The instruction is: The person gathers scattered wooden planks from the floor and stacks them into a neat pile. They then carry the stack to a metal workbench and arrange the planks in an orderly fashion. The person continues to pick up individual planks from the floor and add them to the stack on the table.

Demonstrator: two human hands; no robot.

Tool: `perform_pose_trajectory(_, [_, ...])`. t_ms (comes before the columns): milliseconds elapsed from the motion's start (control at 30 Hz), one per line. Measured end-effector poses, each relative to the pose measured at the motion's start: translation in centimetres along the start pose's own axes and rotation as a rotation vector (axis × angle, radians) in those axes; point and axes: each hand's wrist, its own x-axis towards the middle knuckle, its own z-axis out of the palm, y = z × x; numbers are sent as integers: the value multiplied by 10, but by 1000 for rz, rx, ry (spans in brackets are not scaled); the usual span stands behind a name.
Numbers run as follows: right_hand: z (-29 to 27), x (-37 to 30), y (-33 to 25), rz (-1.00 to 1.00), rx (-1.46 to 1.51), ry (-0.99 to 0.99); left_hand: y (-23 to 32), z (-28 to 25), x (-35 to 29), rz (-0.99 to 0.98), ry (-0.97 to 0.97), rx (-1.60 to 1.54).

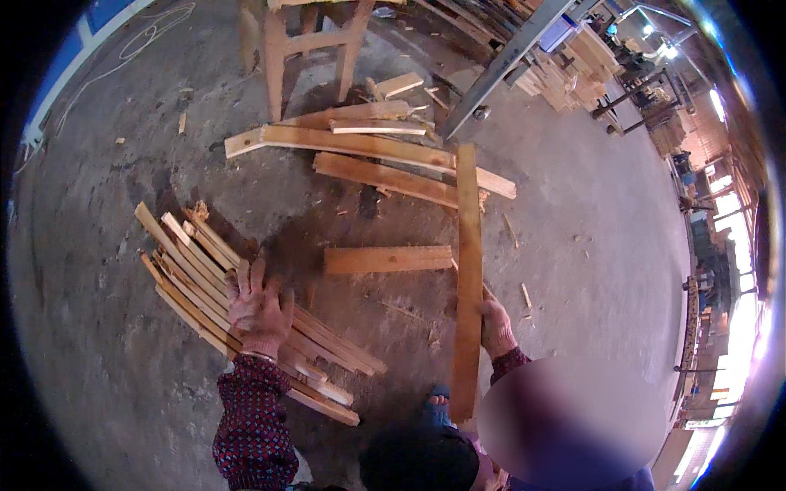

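Note:
A bundle of thin wooden strips point(187, 254) lies slantwise on the floor at the left. My left hand point(260, 304), in what looks like a pinkish work glove, rests on top of it with the fingers stretched out. To the right, a long flat board point(467, 282) is held on end, its far end overlapping other planks. My right hand point(496, 325) grips this board by its right edge; the fingers behind it are partly hidden. A short board point(387, 259) lies on the floor between my hands.
Beyond my hands lie a long plank point(352, 143), a rough plank point(385, 178) and smaller offcuts. A wooden stand point(315, 41) rises behind them, beside a slanted metal post point(508, 69). Stacked lumber point(573, 69) sits at the far right; splinters litter the concrete floor point(589, 270).

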Motion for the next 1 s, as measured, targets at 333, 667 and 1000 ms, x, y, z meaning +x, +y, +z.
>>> perform_pose_trajectory(333, [37,-13,24,377,-68,-283,-6,7,-6,-46,-81,-31])
perform_pose_trajectory(667, [92,78,66,119,-746,-570,-8,-10,4,-17,-99,82])
perform_pose_trajectory(1000, [130,129,60,404,-306,-637,5,-6,6,13,-95,20])
